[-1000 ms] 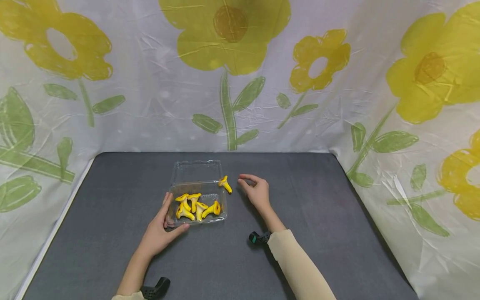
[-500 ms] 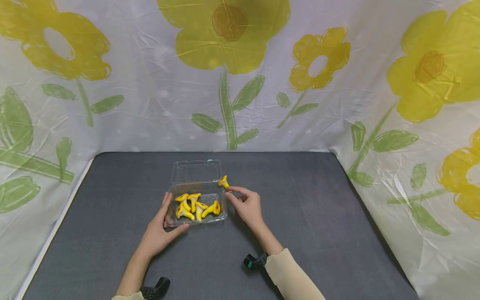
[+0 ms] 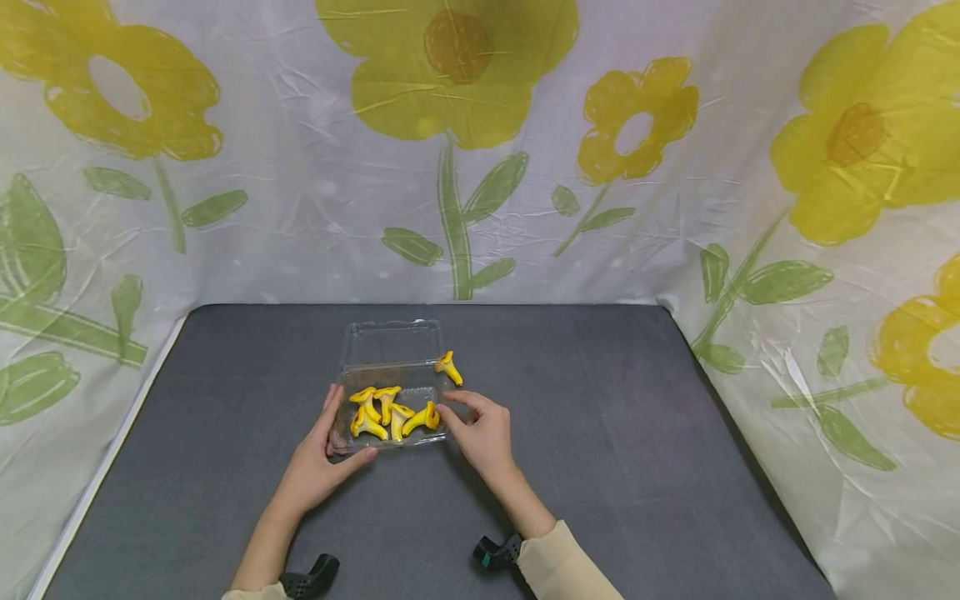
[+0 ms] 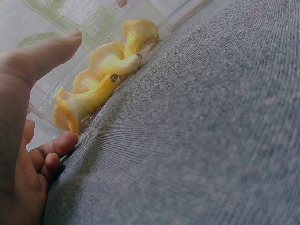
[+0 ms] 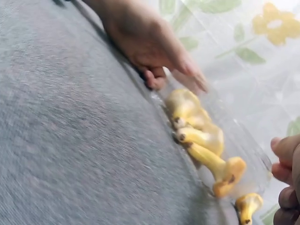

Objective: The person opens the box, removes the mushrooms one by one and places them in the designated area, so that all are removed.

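Note:
A clear plastic clamshell box (image 3: 431, 379) lies on the table with its lid (image 3: 393, 342) folded back. Several yellow chanterelle mushrooms (image 4: 86, 101) are in its base. One more chanterelle (image 3: 450, 368) lies outside, by the back right corner. My left hand (image 3: 315, 467) rests against the box's left side, thumb stretched along the front edge. Loosely bent, the fingers of my right hand (image 3: 483, 433) are at the right wall, beside the rightmost mushroom in the box. The right wrist view shows nothing between that thumb (image 5: 282, 149) and the fingers.
Dark grey cloth covers the table (image 3: 637, 417). A white curtain (image 3: 300, 208) printed with yellow flowers hangs behind and at both sides. Each wrist wears a black camera mount, such as the right one (image 3: 497, 552).
My right hand came in from the right, reached the outer chanterelle's stem, then moved nearer to the box's right wall. That chanterelle stays outside. My left hand and the box have not moved.

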`<move>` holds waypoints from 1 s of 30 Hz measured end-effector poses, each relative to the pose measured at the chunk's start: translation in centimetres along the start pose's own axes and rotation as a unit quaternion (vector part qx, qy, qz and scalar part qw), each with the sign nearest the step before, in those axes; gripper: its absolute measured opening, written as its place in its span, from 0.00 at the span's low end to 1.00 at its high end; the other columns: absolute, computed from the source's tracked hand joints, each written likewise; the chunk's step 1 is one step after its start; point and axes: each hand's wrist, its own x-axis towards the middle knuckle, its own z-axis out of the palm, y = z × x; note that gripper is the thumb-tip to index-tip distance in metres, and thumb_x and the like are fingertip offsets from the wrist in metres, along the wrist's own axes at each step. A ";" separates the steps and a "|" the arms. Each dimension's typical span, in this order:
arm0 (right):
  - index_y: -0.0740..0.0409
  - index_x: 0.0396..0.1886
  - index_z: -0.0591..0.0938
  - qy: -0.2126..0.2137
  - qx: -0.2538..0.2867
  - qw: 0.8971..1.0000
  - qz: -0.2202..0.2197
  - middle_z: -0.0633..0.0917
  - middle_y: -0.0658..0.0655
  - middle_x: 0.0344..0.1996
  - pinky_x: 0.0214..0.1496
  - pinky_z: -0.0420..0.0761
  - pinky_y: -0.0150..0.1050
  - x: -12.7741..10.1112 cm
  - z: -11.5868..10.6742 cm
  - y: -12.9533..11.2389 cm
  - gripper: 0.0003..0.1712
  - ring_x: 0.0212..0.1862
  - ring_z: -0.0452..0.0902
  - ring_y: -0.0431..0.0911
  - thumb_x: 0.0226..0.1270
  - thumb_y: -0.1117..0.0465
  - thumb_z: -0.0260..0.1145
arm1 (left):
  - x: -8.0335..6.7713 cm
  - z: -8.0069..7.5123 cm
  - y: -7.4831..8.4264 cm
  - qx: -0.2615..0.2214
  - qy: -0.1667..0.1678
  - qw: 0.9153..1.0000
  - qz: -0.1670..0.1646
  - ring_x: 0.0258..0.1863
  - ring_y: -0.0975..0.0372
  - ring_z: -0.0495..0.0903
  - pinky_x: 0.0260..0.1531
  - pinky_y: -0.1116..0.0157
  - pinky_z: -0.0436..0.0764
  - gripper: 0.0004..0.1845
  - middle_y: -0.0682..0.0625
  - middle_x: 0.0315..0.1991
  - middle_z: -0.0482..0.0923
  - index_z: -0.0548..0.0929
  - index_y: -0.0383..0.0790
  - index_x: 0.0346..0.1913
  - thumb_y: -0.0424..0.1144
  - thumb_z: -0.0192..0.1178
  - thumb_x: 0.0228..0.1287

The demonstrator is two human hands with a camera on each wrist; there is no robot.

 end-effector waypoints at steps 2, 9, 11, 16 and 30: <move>0.56 0.43 0.90 -0.001 -0.030 1.000 -0.004 0.90 0.50 0.38 0.14 0.58 0.26 -0.2 0.3 -0.1 0.12 0.11 0.52 0.28 0.62 0.56 0.74 | 0.0 0.0 0.0 -0.005 0.001 1.000 0.000 0.28 0.66 0.66 0.32 0.69 0.69 0.59 0.48 0.81 0.39 0.44 0.56 0.80 0.55 0.74 0.54; 0.54 0.42 0.90 -0.020 -0.108 0.994 -0.020 0.90 0.49 0.38 0.22 0.67 0.27 -0.3 0.9 -1.0 0.14 0.16 0.60 0.30 0.57 0.55 0.77 | 0.0 0.0 0.0 -0.005 0.002 1.000 0.000 0.28 0.66 0.66 0.31 0.68 0.68 0.59 0.47 0.81 0.39 0.44 0.56 0.80 0.53 0.74 0.54; 0.53 0.42 0.90 -0.034 -0.125 0.991 -0.024 0.90 0.48 0.37 0.28 0.73 0.29 -0.1 1.0 -1.3 0.14 0.20 0.68 0.31 0.57 0.54 0.77 | 0.0 0.1 0.0 -0.004 0.002 1.000 -0.003 0.28 0.66 0.66 0.31 0.68 0.68 0.59 0.47 0.81 0.39 0.44 0.55 0.81 0.53 0.74 0.54; 0.53 0.40 0.91 -0.069 -0.140 0.988 -0.013 0.90 0.49 0.34 0.24 0.70 0.28 0.3 1.3 -1.8 0.13 0.19 0.70 0.33 0.58 0.54 0.77 | 0.0 0.2 -0.1 0.001 0.002 1.000 -0.004 0.29 0.66 0.66 0.33 0.68 0.71 0.59 0.46 0.81 0.38 0.43 0.54 0.81 0.54 0.74 0.55; 0.51 0.35 0.92 -0.112 -0.164 0.977 0.073 0.90 0.49 0.29 0.15 0.59 0.30 1.4 1.9 -2.6 0.09 0.12 0.59 0.33 0.55 0.55 0.78 | 0.1 0.0 0.1 -0.014 -0.003 1.000 -0.002 0.28 0.66 0.66 0.31 0.68 0.69 0.59 0.48 0.81 0.38 0.44 0.55 0.81 0.54 0.74 0.54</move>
